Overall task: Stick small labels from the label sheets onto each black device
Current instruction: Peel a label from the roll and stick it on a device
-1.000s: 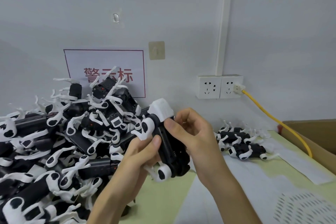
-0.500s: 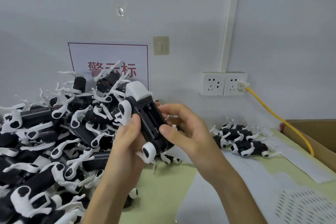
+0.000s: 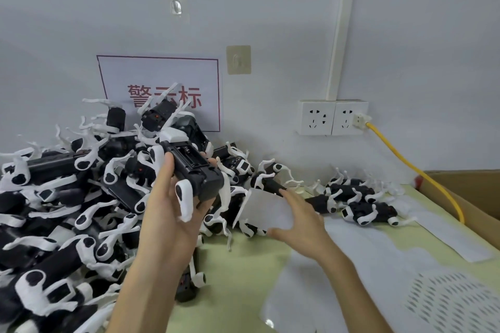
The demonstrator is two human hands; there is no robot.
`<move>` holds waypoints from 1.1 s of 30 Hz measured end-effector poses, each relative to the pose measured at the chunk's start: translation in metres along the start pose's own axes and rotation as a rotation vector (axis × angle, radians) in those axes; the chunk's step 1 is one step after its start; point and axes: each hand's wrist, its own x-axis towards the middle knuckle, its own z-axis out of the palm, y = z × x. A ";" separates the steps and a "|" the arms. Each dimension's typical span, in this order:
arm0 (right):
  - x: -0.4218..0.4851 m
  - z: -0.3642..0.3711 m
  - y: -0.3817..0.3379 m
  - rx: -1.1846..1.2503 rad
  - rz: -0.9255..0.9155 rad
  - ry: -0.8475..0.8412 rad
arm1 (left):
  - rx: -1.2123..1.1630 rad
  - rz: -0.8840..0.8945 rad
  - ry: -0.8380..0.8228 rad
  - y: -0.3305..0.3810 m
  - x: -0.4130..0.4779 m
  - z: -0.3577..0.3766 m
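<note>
On my far left a big pile of black devices [image 3: 54, 211] with white legs lies heaped against the wall, and I judge these are still waiting for labels, though I can't make out any label on them. That makes most of the job still ahead of me.

My left hand [image 3: 173, 213] grips one black device [image 3: 194, 170], lifted above the edge of the pile, fingers curled round its body from below and the thumb on its left side. Its long axis runs from the white head end, up and away from me to the left, down to the blunt end nearest me on the right. The underside with its open bay faces up towards me, and one white leg hangs over my palm. I see no label on this face yet.

Just right of it a label sheet [image 3: 259, 208] stands tilted, its left edge raised against the devices. My right hand [image 3: 300, 219] is on its right part, fingers spread along the top edge and thumb at the lower corner. I cannot tell whether I am pinching the sheet or only touching it. My guess is that I am about to take a label.

Further right a small group of devices [image 3: 362, 205] lies apart on the desk [image 3: 243, 278], probably the finished ones. More white sheets [image 3: 378, 251] lie flat beside them, near a cardboard box [image 3: 473, 192].
</note>
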 end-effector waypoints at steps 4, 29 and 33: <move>0.007 0.014 0.006 -0.071 0.021 0.281 | 0.055 -0.047 -0.011 0.001 0.002 -0.002; 0.000 0.030 0.015 -0.229 0.250 -0.082 | 0.161 -0.228 -0.058 0.000 0.000 -0.003; 0.000 0.027 0.010 -0.246 0.196 -0.029 | 0.150 -0.232 -0.069 -0.001 0.002 -0.004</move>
